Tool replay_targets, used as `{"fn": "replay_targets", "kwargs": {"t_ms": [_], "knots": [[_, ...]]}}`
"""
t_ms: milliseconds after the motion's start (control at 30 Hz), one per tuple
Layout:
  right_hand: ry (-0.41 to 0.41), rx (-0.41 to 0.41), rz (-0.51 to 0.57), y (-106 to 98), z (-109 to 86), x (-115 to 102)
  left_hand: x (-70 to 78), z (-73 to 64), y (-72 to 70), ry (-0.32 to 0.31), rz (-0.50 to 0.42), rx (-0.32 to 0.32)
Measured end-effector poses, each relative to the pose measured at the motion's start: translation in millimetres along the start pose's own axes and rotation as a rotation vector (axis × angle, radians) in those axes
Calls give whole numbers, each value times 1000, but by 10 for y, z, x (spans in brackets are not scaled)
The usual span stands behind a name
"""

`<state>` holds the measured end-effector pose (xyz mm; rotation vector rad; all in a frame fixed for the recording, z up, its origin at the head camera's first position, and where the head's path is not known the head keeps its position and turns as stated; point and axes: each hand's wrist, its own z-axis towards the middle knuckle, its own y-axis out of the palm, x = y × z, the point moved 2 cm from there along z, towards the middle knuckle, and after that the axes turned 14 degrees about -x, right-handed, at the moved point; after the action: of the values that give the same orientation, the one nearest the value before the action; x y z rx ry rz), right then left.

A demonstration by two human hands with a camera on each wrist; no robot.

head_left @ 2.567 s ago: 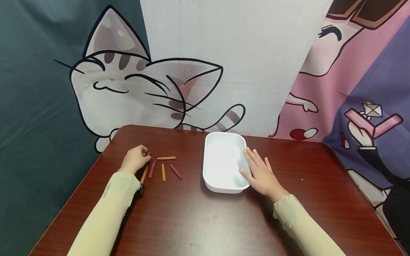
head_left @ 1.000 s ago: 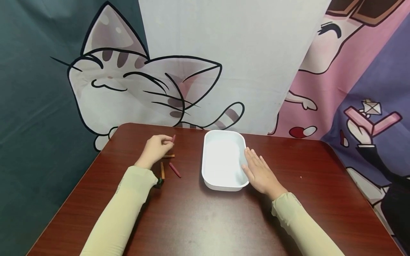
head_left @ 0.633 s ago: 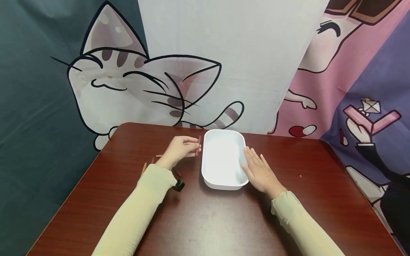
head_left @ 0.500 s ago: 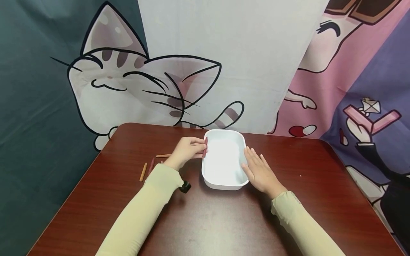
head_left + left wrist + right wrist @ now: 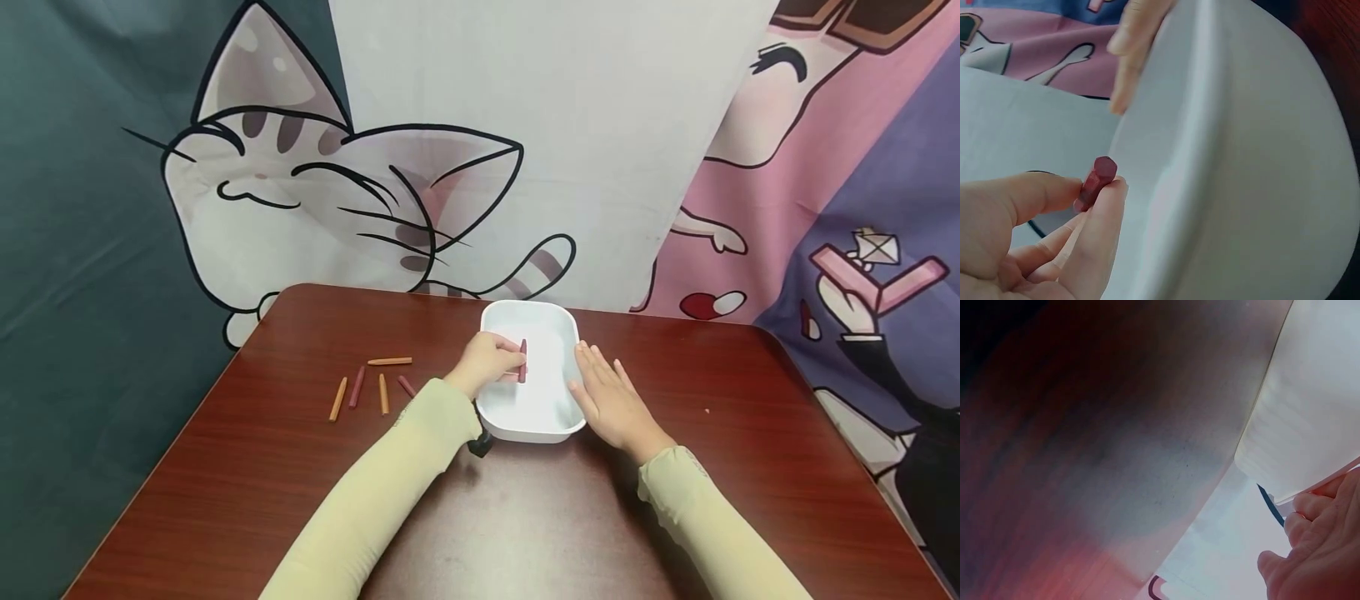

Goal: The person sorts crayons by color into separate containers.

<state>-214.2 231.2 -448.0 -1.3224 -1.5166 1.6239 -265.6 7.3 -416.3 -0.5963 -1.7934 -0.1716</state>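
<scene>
A dark red crayon (image 5: pixel 522 361) is pinched between the thumb and fingers of my left hand (image 5: pixel 487 363), over the inside of a white tray (image 5: pixel 528 430). In the left wrist view, the crayon's six-sided end (image 5: pixel 1105 169) faces the camera, and the tray's wall (image 5: pixel 1272 144) stands close beside the hand. With fingers straight, my right hand (image 5: pixel 617 406) rests against the tray's right rim. The right wrist view shows that hand (image 5: pixel 1322 544) touching the tray's edge, partly cut off by the frame.
Left of the tray lie several crayons: an orange one (image 5: pixel 337 400), a dark red one (image 5: pixel 357 387), two more orange ones (image 5: pixel 390 362) (image 5: pixel 383 394), and a red one (image 5: pixel 406 386) partly behind the left sleeve. All are on the brown table (image 5: pixel 225 467). A cartoon curtain (image 5: pixel 600 125) hangs behind.
My left hand has picked up the dark red crayon from the left group and carried it rightward, past the tray's left rim and over its inside. My right hand has stayed at the tray's right rim.
</scene>
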Motion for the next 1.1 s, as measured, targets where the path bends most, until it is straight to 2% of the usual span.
{"fn": "replay_targets", "kwargs": {"t_ms": [100, 233, 367, 467, 600, 700, 867, 1100], "knots": [[2, -2, 0, -3, -1, 2, -1, 57, 68, 13, 1, -14], [-1, 5, 5, -2, 1, 3, 6, 93, 148, 28, -13, -77], [-11, 12, 8, 5, 7, -6, -13, 88, 188, 16, -17, -120], [-12, 15, 9, 7, 8, -7, -14, 56, 182, 39, 54, -128], [-7, 16, 7, -2, 2, 1, 3, -23, 153, 113, 162, -133], [-5, 10, 10, -5, 3, 12, 17, -102, 120, 163, 206, -126], [4, -9, 12, 9, 18, 31, 27, -262, -2, 226, 281, -57], [1, -9, 14, 16, 24, 39, -94, -521, -339, 321, 382, 132]]}}
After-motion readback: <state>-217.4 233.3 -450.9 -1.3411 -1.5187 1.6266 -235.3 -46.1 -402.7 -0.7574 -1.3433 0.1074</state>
